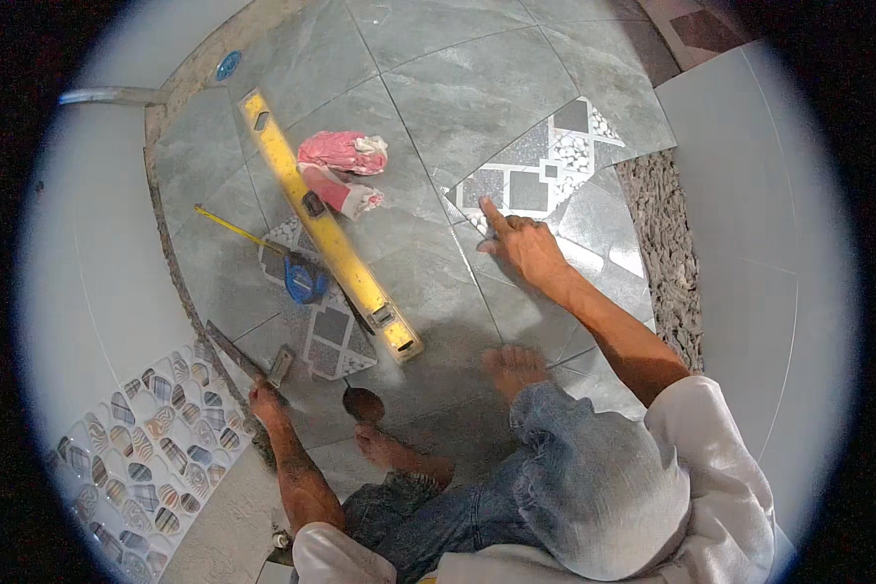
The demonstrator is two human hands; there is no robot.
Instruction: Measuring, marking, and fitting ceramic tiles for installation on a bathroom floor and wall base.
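Note:
My right hand (pixel 530 248) reaches out with the index finger extended. Its tip touches or hovers just over a patterned decorative tile strip (pixel 530 190) set among grey marbled floor tiles (pixel 399 234). Nothing is held in that hand. Low on the left, my left hand (pixel 268 399) is closed around a tool with a long, narrow dark blade (pixel 230 348); its exact kind is unclear. Between the hands lies a yellow spirit level (pixel 331 234). A blue tape measure (pixel 304 280) rests beside it, its yellow blade pulled out.
Pink and white work gloves (pixel 343 153) lie against the level. A dark, round-ended tool (pixel 363 402) sits near my left foot. Rough, uncovered mortar (pixel 664 253) borders the right wall. A pebble-patterned tile panel (pixel 151 457) stands at lower left; a blue disc (pixel 228 65) lies far left.

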